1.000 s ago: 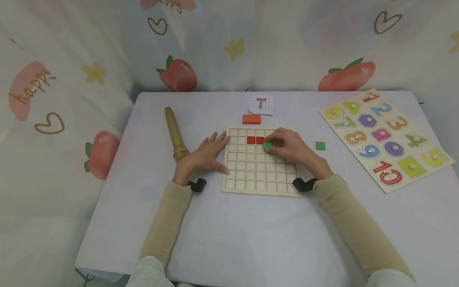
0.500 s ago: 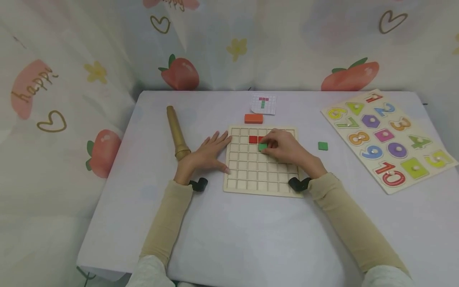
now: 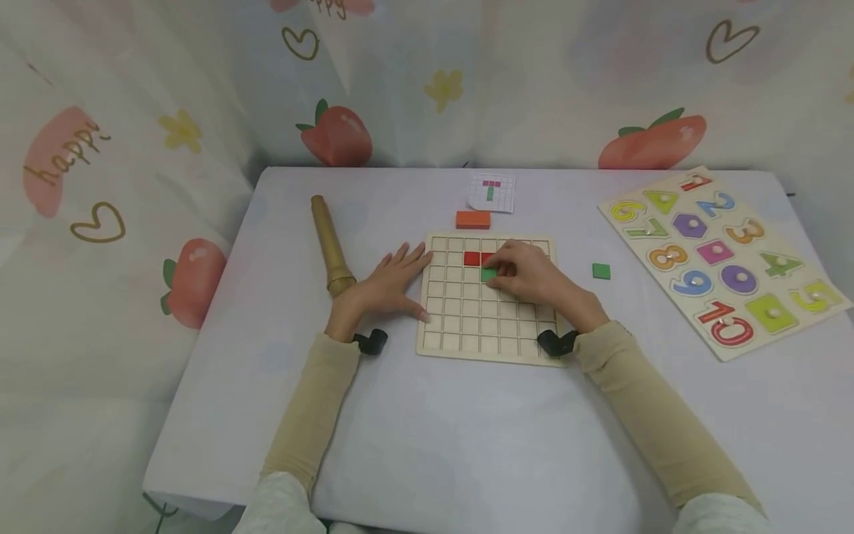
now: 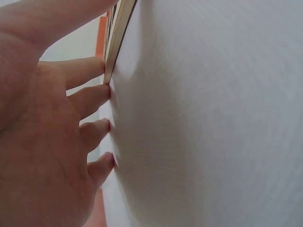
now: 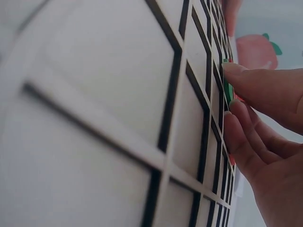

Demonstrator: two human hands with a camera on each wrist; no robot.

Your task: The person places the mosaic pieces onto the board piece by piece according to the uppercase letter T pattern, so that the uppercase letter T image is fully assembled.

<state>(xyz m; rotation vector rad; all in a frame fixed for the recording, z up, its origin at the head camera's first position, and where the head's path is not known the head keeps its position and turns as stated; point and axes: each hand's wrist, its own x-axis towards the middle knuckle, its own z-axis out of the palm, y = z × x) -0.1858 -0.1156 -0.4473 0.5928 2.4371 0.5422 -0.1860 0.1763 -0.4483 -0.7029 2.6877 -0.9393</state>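
A wooden grid board [image 3: 454,341] lies flat on the white table. Two red square tiles [image 3: 471,259] sit side by side in a row near its top; my fingers partly cover the right one. My right hand [image 3: 534,278] pinches a green square tile [image 3: 489,274] between thumb and fingers, at the cell just below that right red tile. In the right wrist view the green tile [image 5: 228,90] is at the grid's surface, partly hidden by the thumb. My left hand [image 3: 383,288] is spread out, fingertips and thumb touching the board's left edge.
Another green tile [image 3: 601,271] lies right of the board. Behind it are an orange block [image 3: 473,220] and a paper card [image 3: 491,194] with a red and green T pattern. A bamboo-like stick [image 3: 328,245] lies left, a number puzzle [image 3: 727,259] right.
My right hand has moved slightly left and down with the green tile, from the right red tile's lower corner to the cell below it. My left hand stays at the board's edge.
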